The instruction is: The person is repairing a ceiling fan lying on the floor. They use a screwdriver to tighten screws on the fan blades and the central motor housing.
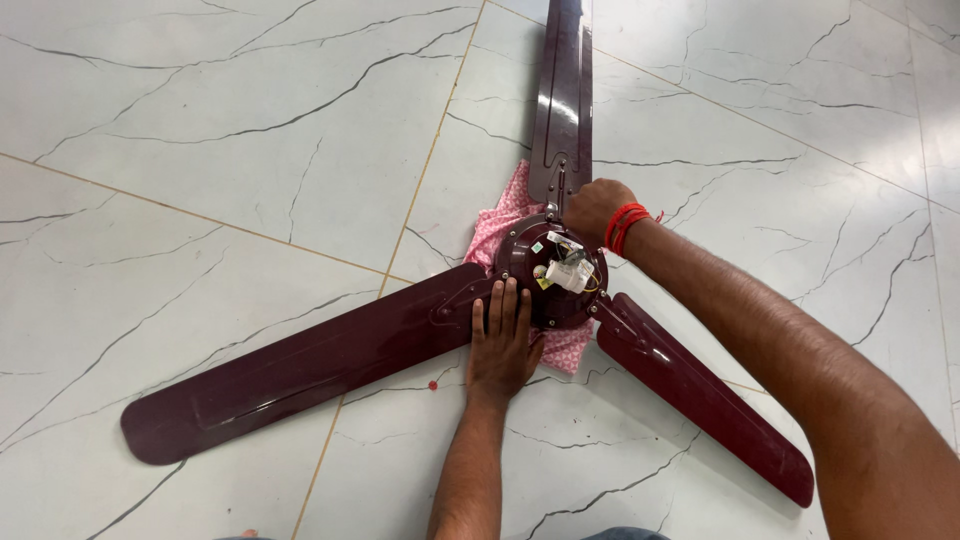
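A dark maroon ceiling fan lies on the tiled floor with its round motor hub [530,262] facing up. White wires and a small white part [568,272] sit at the hub's centre. My left hand [502,340] rests flat, fingers spread, on the root of the left blade [300,368] beside the hub. My right hand [594,208] is closed in a fist at the hub's far edge, by the root of the far blade [562,90]; what it grips is hidden. A red thread band [624,226] circles that wrist. A third blade [705,398] points to the lower right.
A pink patterned cloth [500,222] lies under the hub, showing at its far left and near right sides. The floor is glossy white marble-look tile [200,130] with dark veins and thin tan grout lines. A small red speck [432,385] lies near the left blade.
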